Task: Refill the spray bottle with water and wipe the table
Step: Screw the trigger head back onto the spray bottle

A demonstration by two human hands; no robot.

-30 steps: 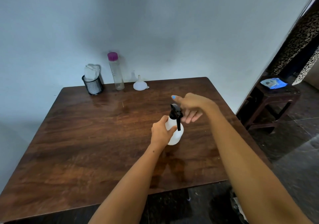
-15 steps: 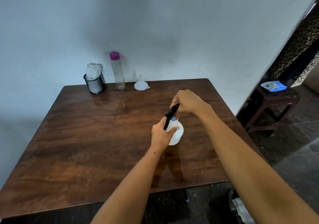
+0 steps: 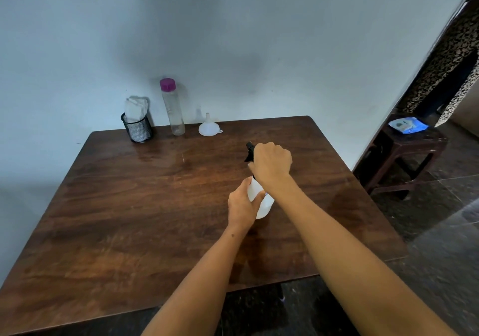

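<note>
A white spray bottle (image 3: 260, 202) stands right of centre on the brown wooden table (image 3: 145, 206). My left hand (image 3: 242, 206) wraps around its body. My right hand (image 3: 272, 163) is closed over its black spray head (image 3: 249, 151), of which only the nozzle end sticks out to the left. At the back of the table stand a tall clear water bottle (image 3: 172, 107) with a purple cap and a white funnel (image 3: 208, 127) lying mouth down. A folded white cloth (image 3: 136, 110) sits in a black mesh cup (image 3: 137, 129).
The table's back edge meets a pale wall. To the right, off the table, a dark wooden stool (image 3: 407, 154) carries a blue packet (image 3: 407, 125). A dark tiled floor lies beyond the table's right and near edges.
My right hand went from open fingers beside the spray head to a closed grip over it, and the head has turned. My left hand kept hold of the bottle body.
</note>
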